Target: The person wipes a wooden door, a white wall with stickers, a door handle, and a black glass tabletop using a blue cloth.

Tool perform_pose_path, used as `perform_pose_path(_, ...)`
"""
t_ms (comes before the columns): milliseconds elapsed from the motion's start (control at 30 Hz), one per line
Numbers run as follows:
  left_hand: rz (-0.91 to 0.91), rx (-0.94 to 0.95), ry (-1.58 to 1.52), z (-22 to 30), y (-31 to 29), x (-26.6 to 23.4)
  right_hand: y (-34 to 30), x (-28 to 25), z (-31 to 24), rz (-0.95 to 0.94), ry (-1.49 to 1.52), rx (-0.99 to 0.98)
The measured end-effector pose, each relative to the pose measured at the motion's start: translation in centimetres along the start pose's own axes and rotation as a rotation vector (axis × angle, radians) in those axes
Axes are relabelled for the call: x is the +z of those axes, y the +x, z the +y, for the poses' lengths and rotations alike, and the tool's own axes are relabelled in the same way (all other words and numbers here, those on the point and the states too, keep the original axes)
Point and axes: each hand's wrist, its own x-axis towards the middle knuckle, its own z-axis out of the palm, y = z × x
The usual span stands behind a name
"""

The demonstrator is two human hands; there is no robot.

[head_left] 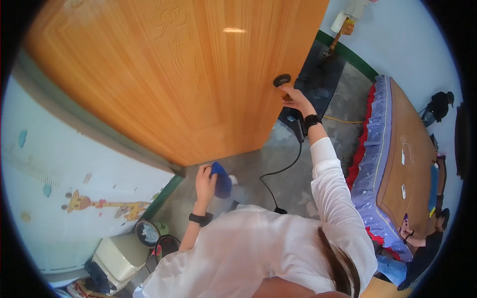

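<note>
White shirt (238, 248) before a carved wooden door (198, 79)
Left hand (203, 186) clutches a blue cloth (222, 184) above the floor (293, 184); right hand (298, 101) curls its fingers at the dark doorknob (281, 79), grip unclear.

Giraffe decal (107, 204), white bin (117, 258), purple bedskirt (372, 159)

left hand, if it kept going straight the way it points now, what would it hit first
Most likely the wooden door, which rises ahead of the left hand; the gap between them is hard to judge from this one view.
</note>
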Motion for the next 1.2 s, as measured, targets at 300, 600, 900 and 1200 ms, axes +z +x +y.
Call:
perform_pose_path(300, -0.091, -0.043, 0.005, -1.8, 10.4, 1.6, 11.5, 2.4, -2.4, 0.510, -0.862, -0.362)
perform_pose_path(600, 0.010, -0.009, 0.129, -2.7, 13.8, 3.4, 16.2, 8.3, -6.7, 0.488, -0.981, -0.571)
perform_pose_path(900, 0.165, -0.223, 0.178, -0.7, 16.7, 7.8, 20.6, 14.5, -8.0, 0.380, -0.973, -0.703)
perform_pose_path(1200, -0.019, -0.193, 0.305, 2.1, 19.3, 11.8, 21.9, 17.6, -8.5, 0.257, -0.870, -0.906)
